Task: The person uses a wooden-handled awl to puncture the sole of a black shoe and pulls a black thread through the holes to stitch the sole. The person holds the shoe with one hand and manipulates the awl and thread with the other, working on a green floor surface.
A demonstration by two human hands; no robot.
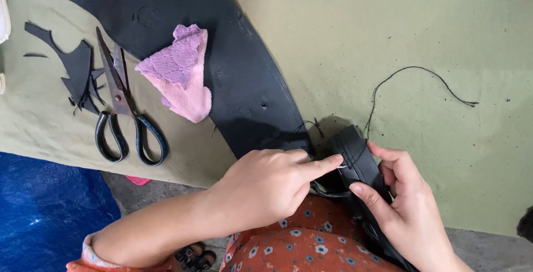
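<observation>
My right hand [402, 205] grips a black stitched strap [358, 158] held over my lap, thumb and fingers wrapped around its edge. My left hand [266, 186] pinches a small needle against the strap, its index finger stretched toward the strap's middle. A black thread [411, 72] runs up from the strap and loops across the olive cloth [388, 27]. The strap's lower end disappears under my right hand.
A long curved black sheet [239, 77] lies across the olive cloth. A pink-purple fuzzy rag [180, 72] rests on it. Scissors with black handles [119, 108] and black offcuts [75, 69] lie at left. A blue tarp [44, 211] covers the floor lower left.
</observation>
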